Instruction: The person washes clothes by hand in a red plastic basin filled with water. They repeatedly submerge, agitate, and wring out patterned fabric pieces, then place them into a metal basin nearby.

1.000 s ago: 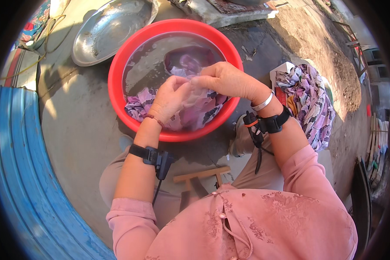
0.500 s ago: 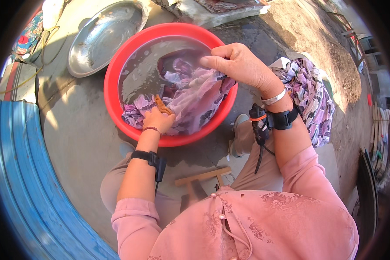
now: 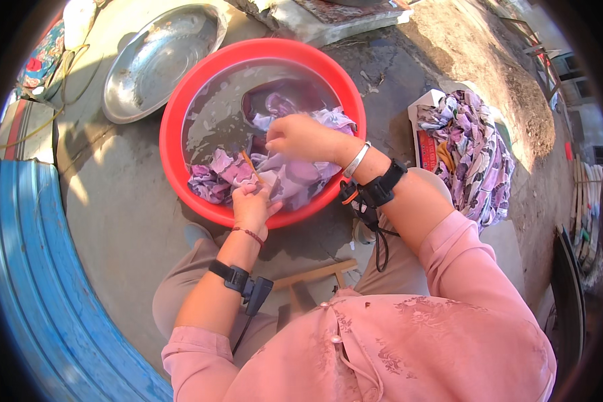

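Note:
A purple-and-white patterned cloth [image 3: 301, 177] lies bunched and wet in a red basin [image 3: 172, 147] of cloudy water, partly sunk. A narrow orange strip [image 3: 249, 163] shows among its folds. At the basin's near rim, my left hand [image 3: 250, 206] is turned partly palm up. Its curled fingers grip the cloth beside the orange strip. Over the middle of the basin hovers my right hand [image 3: 301, 137], knuckles up and smeared by motion. Its fingers point left and bend down above the cloth; their tips are not clear.
Another heap of patterned cloth [image 3: 479, 154] rests on a white-and-red box [image 3: 425, 144] to the right. Behind the basin on the left stands a shallow metal pan [image 3: 161, 63]. Blue corrugated sheeting [image 3: 40, 281] borders the left side. A wooden stool-like piece [image 3: 315, 273] is between my legs.
My right hand has moved left and down from the basin's right rim, and the raised cloth has dropped. My left hand has shifted slightly right and nearer me, turning its palm up.

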{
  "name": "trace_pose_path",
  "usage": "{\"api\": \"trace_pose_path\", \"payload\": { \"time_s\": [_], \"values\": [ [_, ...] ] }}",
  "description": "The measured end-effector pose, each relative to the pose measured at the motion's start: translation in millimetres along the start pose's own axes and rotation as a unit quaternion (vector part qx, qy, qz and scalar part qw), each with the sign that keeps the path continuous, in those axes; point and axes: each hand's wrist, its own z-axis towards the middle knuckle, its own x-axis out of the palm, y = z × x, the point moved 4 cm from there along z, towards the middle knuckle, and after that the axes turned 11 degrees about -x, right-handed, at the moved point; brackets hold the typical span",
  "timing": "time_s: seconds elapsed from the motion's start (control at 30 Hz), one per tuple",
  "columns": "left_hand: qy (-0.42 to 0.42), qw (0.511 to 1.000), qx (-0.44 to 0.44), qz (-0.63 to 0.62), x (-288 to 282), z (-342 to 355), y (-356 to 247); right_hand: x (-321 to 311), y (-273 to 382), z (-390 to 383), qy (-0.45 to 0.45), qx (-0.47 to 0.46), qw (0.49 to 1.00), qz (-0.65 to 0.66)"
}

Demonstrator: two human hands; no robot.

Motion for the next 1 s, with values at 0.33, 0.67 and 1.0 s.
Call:
{"api": "trace_pose_path", "payload": {
  "time_s": [0.33, 0.67, 1.0],
  "values": [
    [0.083, 0.994, -0.022, -0.074, 8.4, -66.2, 14.8, 107.7, -34.2, 6.3, 0.105, 0.185, 0.964, 0.160],
    [0.138, 0.986, -0.076, -0.055, 20.2, -98.8, 20.2, 105.3, -37.8, 12.7, -0.085, 0.299, 0.762, 0.568],
    [0.229, 0.962, -0.010, 0.149, 35.9, -103.8, -37.1, 6.7, 34.7, 0.9, -0.087, 0.118, 0.835, 0.530]
  ]
}}
